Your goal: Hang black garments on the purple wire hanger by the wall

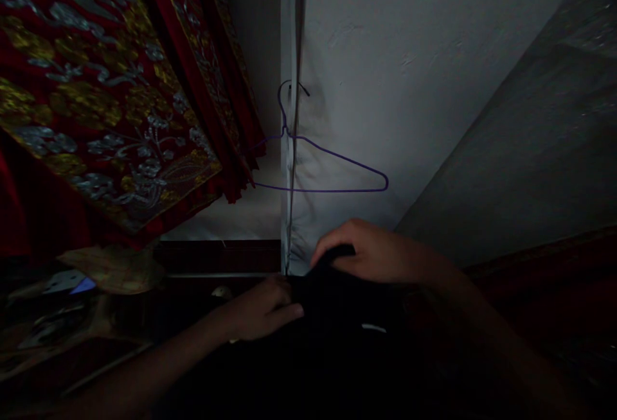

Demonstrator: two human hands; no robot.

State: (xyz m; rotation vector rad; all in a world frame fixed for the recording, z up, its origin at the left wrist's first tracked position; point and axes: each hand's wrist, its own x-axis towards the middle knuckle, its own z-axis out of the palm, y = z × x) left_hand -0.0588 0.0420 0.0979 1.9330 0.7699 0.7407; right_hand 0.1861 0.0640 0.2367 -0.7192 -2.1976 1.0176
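Observation:
A black garment with a small pale mark hangs from my two hands; in the dark its exact kind is hard to make out. My left hand grips its upper edge, thumb lying on top of the cloth. On the other side, my right hand has its fingers closed on a raised fold of the same edge. Above both hands and apart from them, a thin purple clothes hanger hangs by its hook at the wall corner.
Red cloth with gold and silver embroidery drapes at the upper left, overlapping the hanger's left end. A pale strip runs down the grey wall. Dim clutter sits at the lower left.

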